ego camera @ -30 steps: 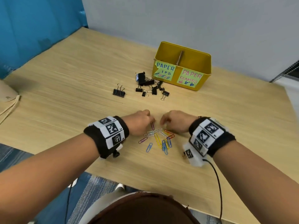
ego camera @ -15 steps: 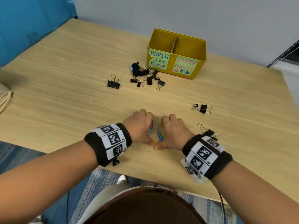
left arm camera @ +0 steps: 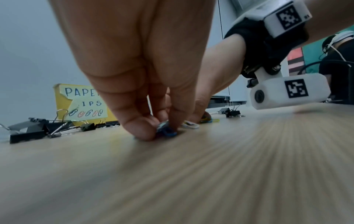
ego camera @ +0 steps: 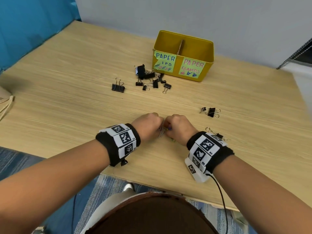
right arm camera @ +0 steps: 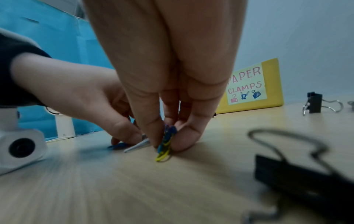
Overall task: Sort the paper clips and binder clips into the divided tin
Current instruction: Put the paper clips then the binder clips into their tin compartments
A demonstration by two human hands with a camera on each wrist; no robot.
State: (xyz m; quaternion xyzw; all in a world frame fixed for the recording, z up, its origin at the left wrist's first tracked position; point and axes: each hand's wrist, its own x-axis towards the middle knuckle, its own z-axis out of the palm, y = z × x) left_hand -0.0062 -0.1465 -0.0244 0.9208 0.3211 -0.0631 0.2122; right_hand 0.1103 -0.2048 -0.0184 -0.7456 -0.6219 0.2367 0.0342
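Observation:
Both hands are bunched knuckle to knuckle over the coloured paper clips (ego camera: 162, 132) near the table's front edge. My left hand (ego camera: 148, 126) pinches several clips against the wood (left arm camera: 166, 131). My right hand (ego camera: 177, 128) pinches a blue and yellow bundle of clips (right arm camera: 165, 142) between thumb and fingers. The yellow divided tin (ego camera: 184, 56) stands at the back, labelled for paper clips on the left and paper clamps on the right. A heap of black binder clips (ego camera: 152, 78) lies just in front of its left half.
A single binder clip (ego camera: 118, 86) lies left of the heap. Two more binder clips (ego camera: 211, 112) sit to the right, and another (ego camera: 217, 134) lies by my right wristband. A cord and a white object (ego camera: 5, 102) are at the left edge.
The clips lay spread out between my hands a second ago. My hands have swept them together and closed round them, so most are hidden under the fingers now.

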